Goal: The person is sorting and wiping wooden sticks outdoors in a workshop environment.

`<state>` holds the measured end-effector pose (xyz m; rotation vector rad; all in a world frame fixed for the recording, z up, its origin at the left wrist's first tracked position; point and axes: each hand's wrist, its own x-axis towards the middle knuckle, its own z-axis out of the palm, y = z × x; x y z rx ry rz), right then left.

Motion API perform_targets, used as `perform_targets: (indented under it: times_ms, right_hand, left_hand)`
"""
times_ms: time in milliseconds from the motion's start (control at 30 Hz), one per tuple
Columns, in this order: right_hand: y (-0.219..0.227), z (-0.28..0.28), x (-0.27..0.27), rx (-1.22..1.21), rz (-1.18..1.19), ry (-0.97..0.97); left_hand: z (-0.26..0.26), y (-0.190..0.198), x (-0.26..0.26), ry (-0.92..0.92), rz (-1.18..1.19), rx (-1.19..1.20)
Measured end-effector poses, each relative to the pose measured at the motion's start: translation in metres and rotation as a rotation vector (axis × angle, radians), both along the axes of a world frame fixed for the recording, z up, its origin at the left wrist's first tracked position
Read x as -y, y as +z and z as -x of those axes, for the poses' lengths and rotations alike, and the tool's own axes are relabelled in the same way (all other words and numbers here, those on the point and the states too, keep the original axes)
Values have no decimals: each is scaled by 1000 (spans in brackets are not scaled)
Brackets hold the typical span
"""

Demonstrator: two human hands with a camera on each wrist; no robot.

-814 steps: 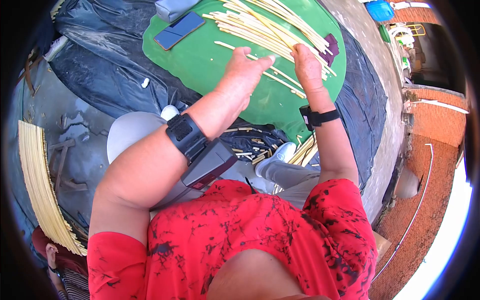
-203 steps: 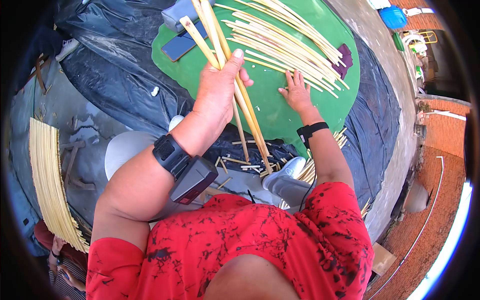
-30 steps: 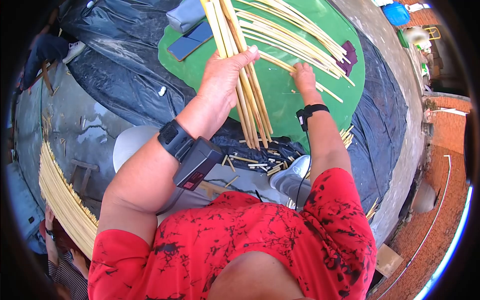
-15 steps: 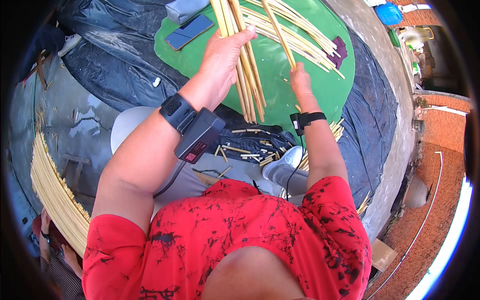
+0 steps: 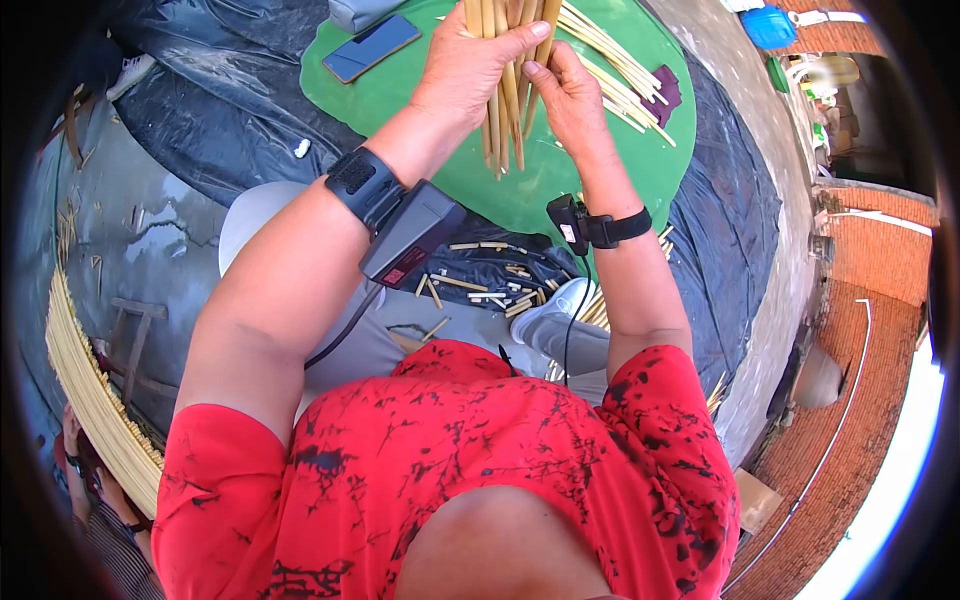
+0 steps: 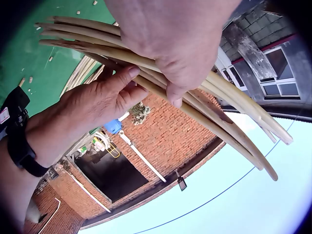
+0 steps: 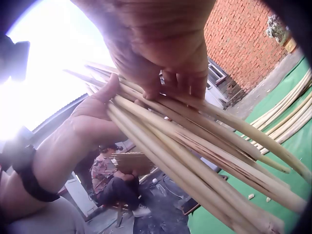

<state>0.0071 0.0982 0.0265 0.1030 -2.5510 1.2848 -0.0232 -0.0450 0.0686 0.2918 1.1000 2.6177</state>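
Observation:
In the head view my left hand (image 5: 462, 68) grips a bundle of long pale sticks (image 5: 500, 135), its thumb laid across them. My right hand (image 5: 575, 100) is right beside it, at the bundle's right side. From the left wrist, the right hand (image 6: 95, 105) pinches a stick between thumb and fingers at the bundle, close to my left hand (image 6: 170, 39). Seen from the right wrist, the stick bundle (image 7: 195, 156) spreads toward the camera, several ends uneven and one brown-streaked. More sticks (image 5: 620, 95) lie on the green sheet (image 5: 630, 175) beyond the hands.
A phone (image 5: 372, 48) and a grey pouch (image 5: 355, 12) lie at the sheet's far left, a dark purple cloth (image 5: 667, 85) at its right. Short offcuts (image 5: 490, 297) litter the black plastic (image 5: 260, 110) near my shoe. Another person sits behind a large stick stack (image 5: 95, 385).
Half a second ago my right hand held one stick out to the right, raised off the green sheet. It has now come up against the bundle in my left hand. Fewer sticks lie on the sheet.

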Motion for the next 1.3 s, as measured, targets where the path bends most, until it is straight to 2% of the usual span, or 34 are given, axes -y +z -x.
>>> perform_targets:
  times_ms: [67,167,233,367,433,533,567,600,667,700,733,800,900,1000,1100,1167,1200,1300]
  right_hand:
    - [3,-2,3,24,32,14]
    - [8,-12,14,84,42,-29]
    - [-1,-19,13,-73,207,87]
    - [-16,-16,8,-124,156,154]
    - [-14,-16,16,-79,39,-55]
    - [-17,-9,21,-199,40,-150]
    - [-17,-9,22,-245,62,-163]
    - [-13,-8,20,-280,93,-170]
    - [-10,-5,13,-325,126,-166]
    - [-9,-4,8,-331,136,-156]
    - [-10,-3,3,-332,136,-150]
    - [-13,-3,-4,-331,146,-143]
    - [-20,-7,-8,-299,14,-127]
    - [-23,-9,-5,-308,58,-138]
    - [-17,-13,2,-219,28,-150]
    - [2,-17,14,-385,110,-232]
    - [6,-15,13,-385,110,-232]
    - [7,-13,6,-388,-33,-163]
  left_hand:
    - [-1,2,-3,36,14,-36]
    - [1,-2,-8,-16,87,-13]
    - [-1,-2,-11,-55,112,-27]
    - [-10,2,-15,-52,142,-26]
    - [-15,6,-15,-79,141,-89]
    - [-22,2,-33,-11,174,-126]
    - [-21,0,-36,-39,177,-225]
    - [-21,5,-36,-42,180,-222]
    - [-18,14,-35,-96,157,-396]
    - [-14,15,-31,-274,116,-349]
    - [-11,16,-29,-275,115,-349]
    - [-6,18,-29,-290,305,-463]
    - [-5,6,-33,-360,333,-394]
    - [-8,-6,-39,-357,253,-371]
    - [-10,-4,-41,-353,338,-379]
    - [-12,-2,-41,-311,337,-449]
    - [-13,-1,-40,-265,338,-517]
    - [-10,3,-37,-279,276,-579]
